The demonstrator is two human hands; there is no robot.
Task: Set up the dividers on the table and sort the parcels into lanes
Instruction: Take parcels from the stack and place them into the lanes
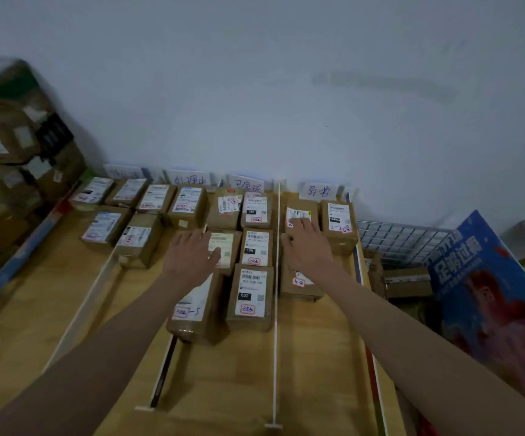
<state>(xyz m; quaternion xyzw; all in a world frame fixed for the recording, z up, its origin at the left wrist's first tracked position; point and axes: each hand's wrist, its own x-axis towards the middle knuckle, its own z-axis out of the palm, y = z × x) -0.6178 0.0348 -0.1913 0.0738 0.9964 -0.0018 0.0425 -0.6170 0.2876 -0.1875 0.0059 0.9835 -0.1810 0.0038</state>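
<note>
Likely risk w/ both hands flat & released: left hand (pixel 192 251) pressing a lane-3 parcel (pixel 223 247), right hand (pixel 305 243) on a far-right-lane box (pixel 299 212) beside the thin white divider (pixel 276 278), could knock it askew, mixing lanes on the surface (pixel 239 379)
</note>
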